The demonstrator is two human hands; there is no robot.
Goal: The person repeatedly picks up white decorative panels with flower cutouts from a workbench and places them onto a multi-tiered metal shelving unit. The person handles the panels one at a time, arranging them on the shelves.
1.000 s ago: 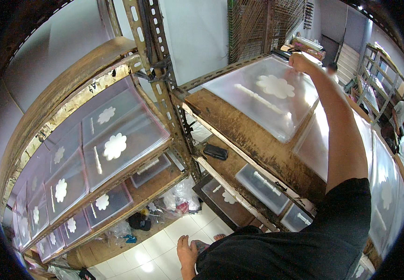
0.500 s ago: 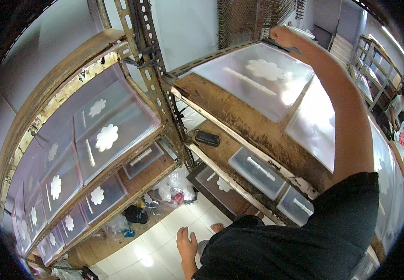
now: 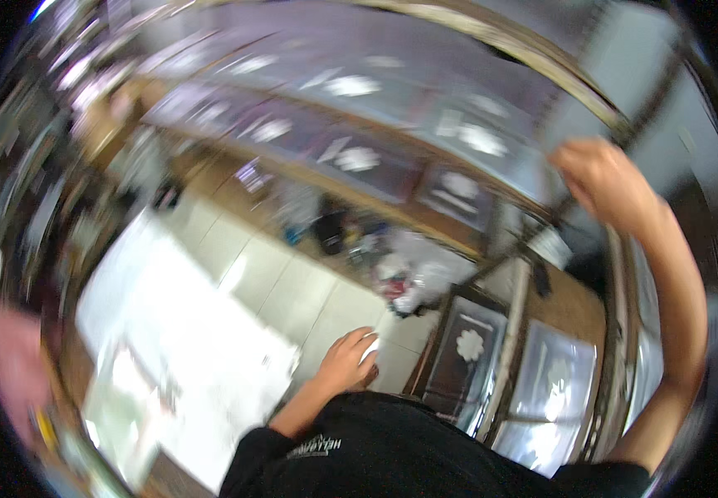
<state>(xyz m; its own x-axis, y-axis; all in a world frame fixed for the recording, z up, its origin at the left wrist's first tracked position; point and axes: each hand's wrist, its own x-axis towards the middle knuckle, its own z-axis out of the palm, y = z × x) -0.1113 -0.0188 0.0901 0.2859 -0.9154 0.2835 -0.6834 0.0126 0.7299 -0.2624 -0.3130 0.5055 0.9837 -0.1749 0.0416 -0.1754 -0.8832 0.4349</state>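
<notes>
At the far left, the surroundings are smeared by motion. One pink shape (image 3: pixel 14 357) blurs at the left edge. To its right lies one large white sheet (image 3: pixel 209 373), its long axis running from far left to near right, with one pale clear piece (image 3: pixel 126 415) on its near left part. Tiled floor (image 3: pixel 272 274) lies between the sheet and the shelves.

The left hand (image 3: pixel 344 361), fingers bent together, hangs over the floor. One small white thing (image 3: pixel 369 349) shows at its fingers; whether it is gripped, and which way it points, I cannot tell.

Beyond run two shelf boards (image 3: pixel 450 234) from far left to near right. The nearer one bears four clear packs (image 3: pixel 384 178) with white patches, counted through blur.

Farther right, one dark tray (image 3: pixel 433 394) holds a clear pack with one flower shape (image 3: pixel 469 344); its long axis runs far to near. Two clear packs lie on the right shelf (image 3: pixel 570 319).

The right hand (image 3: pixel 603 178) is raised, fingers curled, just right of the farther board's end pack (image 3: pixel 516 162); blur hides whether it touches or holds anything. That pack's white strip (image 3: pixel 448 123) lies left of its flower.
</notes>
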